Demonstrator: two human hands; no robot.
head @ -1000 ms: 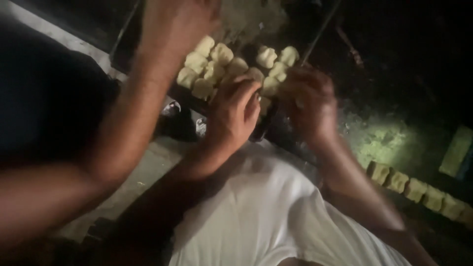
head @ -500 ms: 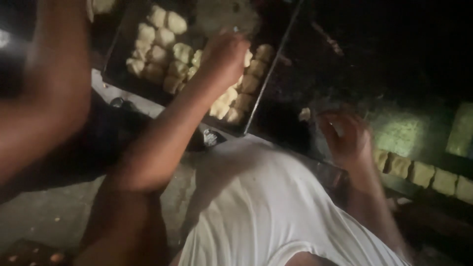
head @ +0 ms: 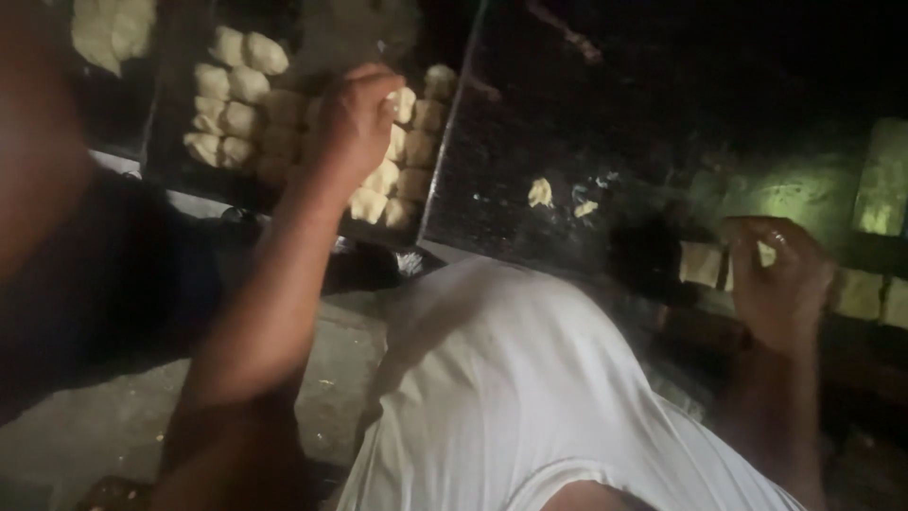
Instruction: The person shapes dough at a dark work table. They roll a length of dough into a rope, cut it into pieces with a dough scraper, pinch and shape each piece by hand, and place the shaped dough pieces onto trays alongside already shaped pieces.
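Pale dough pieces (head: 236, 114) are packed in a dark metal tray (head: 445, 180) at eleven o'clock, where one piece is pinched by the left hand (head: 355, 118). A cut dough square (head: 702, 263), at three o'clock, is touched by the curled right hand (head: 780, 284); its grip cannot be told.

The left hand (head: 355, 118) is stretched far forward on a long, nearly straight arm with its fingers curled in a pinching grip, while the right hand (head: 780, 284) is raised closer in, wrist bent, fingers loosely curled.
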